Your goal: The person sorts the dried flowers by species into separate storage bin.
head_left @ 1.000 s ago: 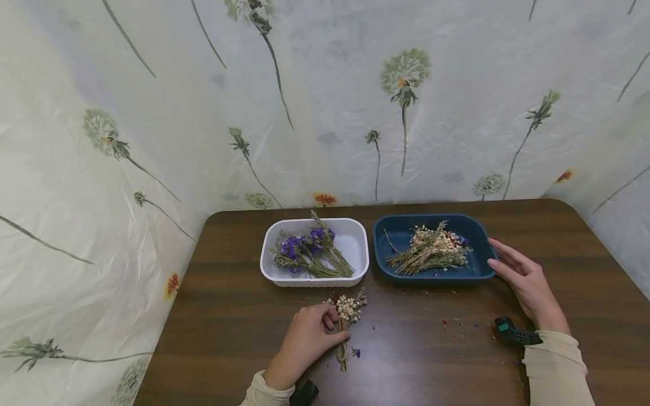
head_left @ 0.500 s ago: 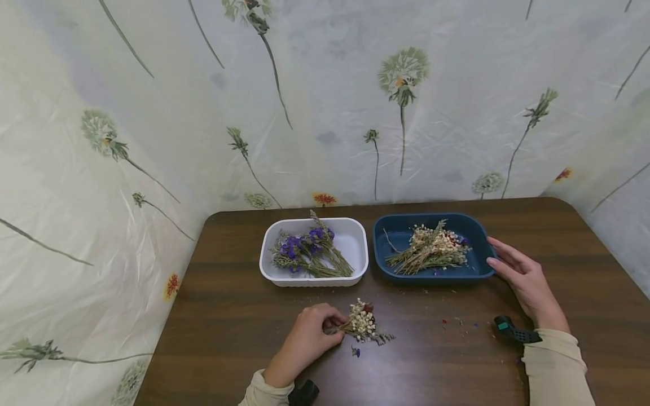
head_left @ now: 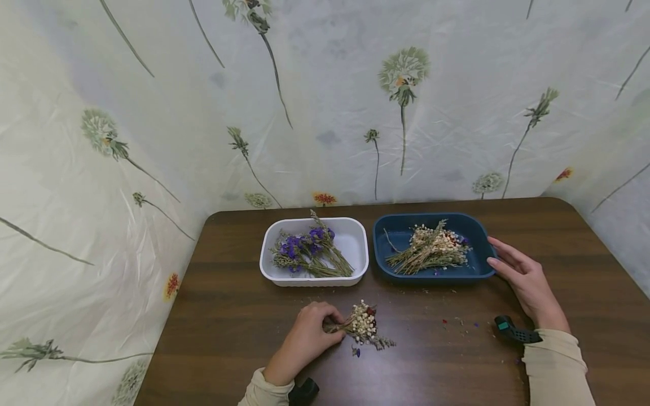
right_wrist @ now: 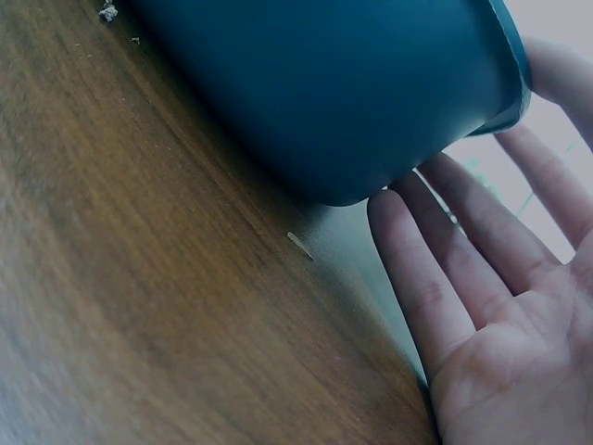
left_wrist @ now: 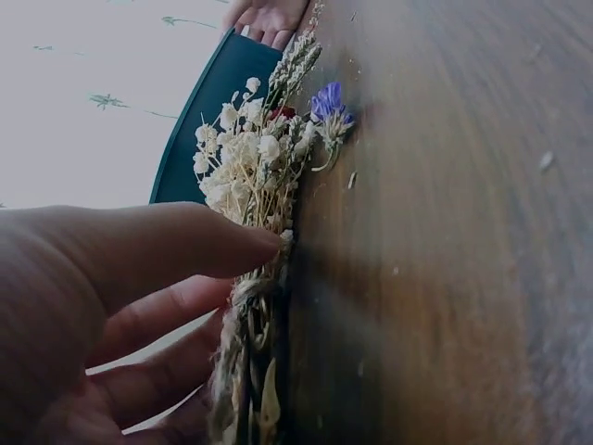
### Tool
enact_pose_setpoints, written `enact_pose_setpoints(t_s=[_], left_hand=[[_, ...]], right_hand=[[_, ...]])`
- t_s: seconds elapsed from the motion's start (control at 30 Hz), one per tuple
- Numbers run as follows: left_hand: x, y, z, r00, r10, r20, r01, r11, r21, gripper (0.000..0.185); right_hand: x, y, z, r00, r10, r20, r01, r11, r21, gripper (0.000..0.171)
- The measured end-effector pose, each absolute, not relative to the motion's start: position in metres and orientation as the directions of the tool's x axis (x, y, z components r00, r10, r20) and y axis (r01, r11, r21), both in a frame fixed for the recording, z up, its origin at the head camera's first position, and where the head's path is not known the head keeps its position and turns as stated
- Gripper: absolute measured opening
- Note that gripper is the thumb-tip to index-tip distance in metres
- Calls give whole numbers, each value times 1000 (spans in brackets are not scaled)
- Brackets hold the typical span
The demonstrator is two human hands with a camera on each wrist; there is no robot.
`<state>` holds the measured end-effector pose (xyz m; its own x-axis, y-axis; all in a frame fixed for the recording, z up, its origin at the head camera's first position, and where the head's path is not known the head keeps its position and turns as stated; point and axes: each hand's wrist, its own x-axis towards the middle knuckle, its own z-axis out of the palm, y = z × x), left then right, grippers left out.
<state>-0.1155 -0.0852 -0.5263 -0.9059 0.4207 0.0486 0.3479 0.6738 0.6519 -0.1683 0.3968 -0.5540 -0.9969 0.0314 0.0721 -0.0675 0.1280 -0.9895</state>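
Note:
A small bunch of dried flowers (head_left: 363,324), with cream-white heads, some dark red and a grey-green sprig, lies low over the table, heads pointing right. My left hand (head_left: 311,332) pinches its stems between thumb and fingers; in the left wrist view the thumb (left_wrist: 199,243) presses near the twine tie. A loose purple flower (left_wrist: 331,116) lies beside the heads. My right hand (head_left: 525,282) touches the right end of the blue tray (head_left: 431,219), its fingers fairly straight against the wall (right_wrist: 343,111). That tray holds a heap of similar dried bunches (head_left: 431,248).
Left of the blue tray stands a white tray (head_left: 358,242) with purple-flowered bunches (head_left: 310,248). Crumbs and petal bits are scattered on the dark wooden table (head_left: 416,361). A flower-printed sheet (head_left: 325,101) hangs behind the table.
The bunch has turned from heads pointing away to heads pointing right, with my left hand holding the stem end. My right hand and both trays have stayed put.

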Motion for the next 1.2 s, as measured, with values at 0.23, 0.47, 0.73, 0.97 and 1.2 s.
enact_pose_setpoints(t_s=[0.23, 0.47, 0.73, 0.97, 1.2], left_hand=[[-116, -87, -529, -898, 436, 58, 351, 630, 692, 13], [-117, -86, -529, -896, 443, 37, 310, 563, 766, 12], [-117, -85, -527, -892, 451, -29, 231, 511, 828, 9], [-118, -86, -526, -884, 466, -47, 194, 457, 868, 8], [-121, -86, -523, -880, 472, -45, 187, 432, 882, 8]], right_hand=[[-168, 397, -553, -998, 39, 49, -42, 166, -985, 55], [-167, 397, -552, -999, 38, 25, -19, 158, -987, 55], [-167, 397, -552, -999, 43, 16, -8, 182, -983, 56], [-166, 396, -552, -999, 38, 38, -31, 172, -985, 55], [-166, 397, -552, -999, 33, 38, -32, 166, -986, 55]])
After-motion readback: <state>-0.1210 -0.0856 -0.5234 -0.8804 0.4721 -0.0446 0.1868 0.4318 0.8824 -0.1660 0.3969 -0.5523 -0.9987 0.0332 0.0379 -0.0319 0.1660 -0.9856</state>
